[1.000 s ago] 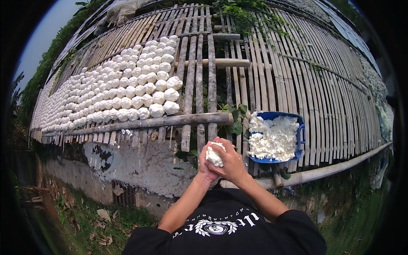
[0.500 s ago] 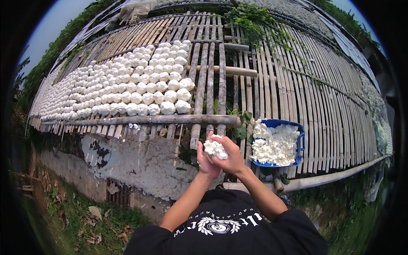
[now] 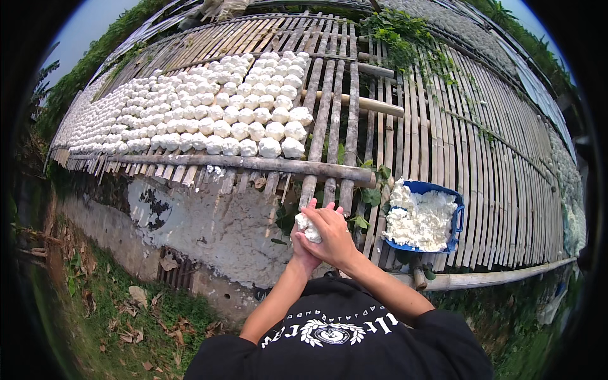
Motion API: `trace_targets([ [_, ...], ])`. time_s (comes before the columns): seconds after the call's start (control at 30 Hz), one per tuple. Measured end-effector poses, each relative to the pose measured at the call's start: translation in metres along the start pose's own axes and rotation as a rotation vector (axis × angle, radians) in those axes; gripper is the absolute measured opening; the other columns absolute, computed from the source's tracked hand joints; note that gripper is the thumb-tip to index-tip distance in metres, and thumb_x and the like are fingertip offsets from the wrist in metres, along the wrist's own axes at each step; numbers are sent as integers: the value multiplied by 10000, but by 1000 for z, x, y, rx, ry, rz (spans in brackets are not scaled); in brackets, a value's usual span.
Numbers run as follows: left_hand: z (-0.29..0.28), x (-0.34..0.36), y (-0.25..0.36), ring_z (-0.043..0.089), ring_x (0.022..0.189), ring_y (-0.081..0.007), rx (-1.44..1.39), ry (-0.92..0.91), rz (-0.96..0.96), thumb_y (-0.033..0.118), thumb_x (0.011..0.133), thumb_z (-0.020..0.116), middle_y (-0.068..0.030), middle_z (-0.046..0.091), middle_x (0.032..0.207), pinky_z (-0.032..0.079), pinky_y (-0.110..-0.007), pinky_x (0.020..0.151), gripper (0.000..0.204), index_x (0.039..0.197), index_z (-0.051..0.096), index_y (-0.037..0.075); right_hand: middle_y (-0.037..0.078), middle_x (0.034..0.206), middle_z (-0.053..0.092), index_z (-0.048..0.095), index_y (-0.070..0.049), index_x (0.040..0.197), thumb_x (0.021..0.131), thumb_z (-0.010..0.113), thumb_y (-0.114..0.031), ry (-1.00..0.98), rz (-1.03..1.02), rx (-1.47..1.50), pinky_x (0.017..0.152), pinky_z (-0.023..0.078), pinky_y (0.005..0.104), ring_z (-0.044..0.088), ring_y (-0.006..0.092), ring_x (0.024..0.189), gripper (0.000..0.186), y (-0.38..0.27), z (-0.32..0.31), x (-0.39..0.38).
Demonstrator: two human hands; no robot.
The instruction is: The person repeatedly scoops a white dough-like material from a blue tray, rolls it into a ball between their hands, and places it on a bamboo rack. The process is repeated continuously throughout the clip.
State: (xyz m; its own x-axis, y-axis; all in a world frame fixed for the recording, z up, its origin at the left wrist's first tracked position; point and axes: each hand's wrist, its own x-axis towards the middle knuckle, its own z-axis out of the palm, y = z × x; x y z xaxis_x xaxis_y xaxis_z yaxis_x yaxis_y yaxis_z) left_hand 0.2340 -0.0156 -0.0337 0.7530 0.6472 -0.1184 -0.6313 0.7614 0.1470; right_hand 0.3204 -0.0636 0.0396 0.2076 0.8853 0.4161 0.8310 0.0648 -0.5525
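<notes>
A lump of white, crumbly paste (image 3: 308, 228) is pressed between my two hands, in front of my chest. My left hand (image 3: 303, 251) cups it from below and the left. Over it lies my right hand (image 3: 334, 235), palm down, hiding most of the lump. To the right of my hands a blue plastic tub (image 3: 460, 218) stands on the slats, holding a heap of the same white paste (image 3: 423, 218). Rows of rounded white balls (image 3: 239, 131) cover the rack on the left, the closest of them just beyond my hands.
The rack is made of bamboo slats (image 3: 481, 183), with gaps between them. A thick bamboo pole (image 3: 253, 164) edges the left part; another pole (image 3: 500, 278) runs along the near right. Green vines (image 3: 396, 35) grow over the far middle. A concrete wall (image 3: 190, 228) drops to grass below.
My right hand has turned over from the lump's side to cover its top. The lump shows less now. The rack and tub appear shifted a little to the right.
</notes>
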Motion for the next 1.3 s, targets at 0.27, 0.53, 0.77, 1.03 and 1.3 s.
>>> trace_targets([
  [0.27, 8, 9, 25, 550, 1437, -388, -24, 72, -50, 644, 1103, 378, -174, 553, 1584, 438, -556, 1207, 703, 1596, 503, 158, 134, 1188, 713, 761, -110, 1281, 875, 842, -284, -79, -40, 248, 909, 546, 461, 657, 354, 1099, 449, 16, -4, 28],
  [0.53, -19, 7, 25, 346, 1588, -448, -72, 125, -174, 644, 1098, 376, -196, 350, 1738, 333, -632, 1279, 731, 1668, 406, 187, 216, 1307, 680, 693, -44, 1358, 850, 843, -322, -1, 32, -51, 989, 576, 480, 691, 378, 1168, 598, 2, 8, 6],
  [0.77, -6, 2, 33, 527, 1478, -350, -25, 104, -239, 594, 1127, 350, -155, 520, 1629, 435, -534, 1233, 648, 1571, 518, 153, 126, 1205, 745, 729, -83, 1322, 849, 839, -279, -134, -253, 233, 984, 560, 433, 713, 345, 1095, 524, 17, -3, 23],
  [1.03, 11, 2, 41, 647, 1340, -308, 48, 167, -264, 650, 1115, 368, -122, 658, 1459, 529, -487, 1144, 666, 1457, 606, 130, 136, 1282, 701, 714, -145, 1356, 846, 879, -327, -88, -46, 289, 1038, 503, 523, 656, 356, 1206, 567, 23, 0, 19],
  [1.3, 6, 11, 24, 649, 1321, -280, 85, 242, -121, 721, 1081, 439, -90, 671, 1395, 538, -477, 1116, 707, 1427, 614, 129, 159, 1362, 656, 744, -117, 1278, 855, 878, -338, 101, -11, 71, 958, 538, 534, 652, 343, 1195, 495, 23, 3, 16],
])
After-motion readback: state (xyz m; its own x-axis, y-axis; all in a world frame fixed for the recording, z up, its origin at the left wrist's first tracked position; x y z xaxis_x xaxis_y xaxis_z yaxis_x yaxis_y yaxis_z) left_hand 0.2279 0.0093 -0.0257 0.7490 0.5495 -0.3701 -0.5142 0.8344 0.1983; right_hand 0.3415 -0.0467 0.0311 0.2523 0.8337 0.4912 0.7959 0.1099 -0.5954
